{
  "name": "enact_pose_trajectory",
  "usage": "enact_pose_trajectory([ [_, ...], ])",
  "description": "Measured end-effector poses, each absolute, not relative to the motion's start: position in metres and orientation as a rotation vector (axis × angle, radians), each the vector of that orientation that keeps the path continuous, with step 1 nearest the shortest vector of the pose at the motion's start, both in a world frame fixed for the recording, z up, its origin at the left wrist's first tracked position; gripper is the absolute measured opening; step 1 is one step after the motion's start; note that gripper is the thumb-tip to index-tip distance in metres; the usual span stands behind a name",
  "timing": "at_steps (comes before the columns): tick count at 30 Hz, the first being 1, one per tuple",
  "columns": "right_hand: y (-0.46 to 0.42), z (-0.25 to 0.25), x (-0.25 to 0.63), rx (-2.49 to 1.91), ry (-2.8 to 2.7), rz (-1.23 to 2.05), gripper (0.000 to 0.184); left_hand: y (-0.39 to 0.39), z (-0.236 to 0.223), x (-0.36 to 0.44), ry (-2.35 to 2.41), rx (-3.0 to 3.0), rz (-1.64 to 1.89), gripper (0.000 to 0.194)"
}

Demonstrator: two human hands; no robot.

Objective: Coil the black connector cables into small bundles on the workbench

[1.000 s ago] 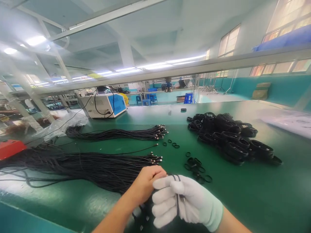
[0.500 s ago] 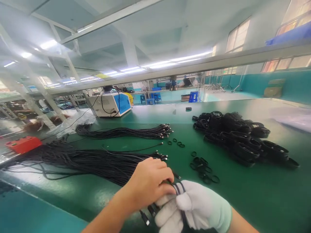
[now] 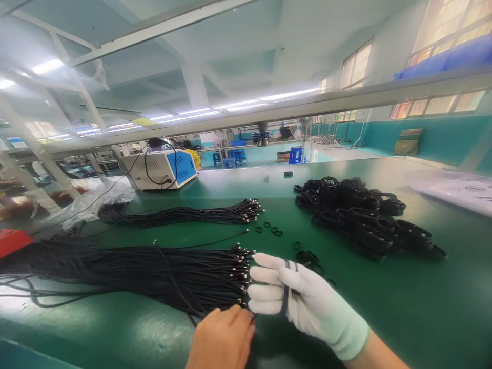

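Observation:
My right hand point(image 3: 307, 300), in a white glove, has its palm turned up and fingers pointing left. A thin black cable point(image 3: 285, 302) loops round its fingers, and the thumb presses on it. My bare left hand point(image 3: 225, 335) is low in the view with its fingers curled closed at the near edge of a large bundle of black cables point(image 3: 154, 271). A cable appears to run into its grip, though the fingers hide most of it. The bundle's metal-tipped ends lie just left of the gloved fingertips.
Behind lies a second cable bundle point(image 3: 184, 212). A heap of coiled black cables point(image 3: 357, 210) fills the right side, with small black rings point(image 3: 274, 230) nearer the middle. A white and blue machine point(image 3: 165, 169) stands behind, a red box point(image 3: 13, 241) at left.
My hands have parted: the left has moved down and away from the glove. My right hand has risen slightly with its fingers straighter. The view has shifted to the right.

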State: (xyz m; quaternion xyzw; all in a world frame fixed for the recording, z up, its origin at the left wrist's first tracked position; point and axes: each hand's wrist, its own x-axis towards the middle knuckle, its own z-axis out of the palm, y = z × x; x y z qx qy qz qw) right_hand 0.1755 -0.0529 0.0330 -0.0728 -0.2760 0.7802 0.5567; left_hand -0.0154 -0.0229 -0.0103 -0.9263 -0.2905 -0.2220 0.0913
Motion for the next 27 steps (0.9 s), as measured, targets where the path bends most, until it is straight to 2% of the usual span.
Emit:
enact_pose_trajectory([
  [5, -0.058, 0.017, 0.172, -0.43, -0.712, 1.843, 0.037, -0.041, 0.02, 0.0, -0.696, -2.782, -0.719, 0.02],
  [10, -0.067, -0.001, 0.162, -0.289, -0.767, 2.224, 0.035, -0.014, 0.072, 0.002, -0.888, -3.232, -0.63, 0.009],
  [14, -0.067, 0.005, 0.152, -0.112, -0.668, 2.326, 0.034, 0.008, 0.064, 0.004, -1.203, -3.666, -0.764, 0.014],
  [17, -0.064, 0.018, 0.152, -0.015, -0.638, 2.233, 0.041, 0.019, 0.04, 0.001, -1.241, -3.617, -0.852, 0.025],
  [19, -0.061, 0.026, 0.159, -0.037, -0.618, 2.084, 0.039, 0.022, 0.026, -0.005, -1.231, -3.38, -0.76, 0.03],
  [23, -0.054, 0.032, 0.175, -0.159, -0.624, 1.81, 0.028, 0.007, 0.012, -0.011, -1.05, -2.955, -0.545, 0.025],
  [27, -0.053, 0.024, 0.178, -0.376, -0.644, 1.72, 0.032, -0.023, 0.012, 0.003, -0.786, -2.826, -0.537, 0.021],
])
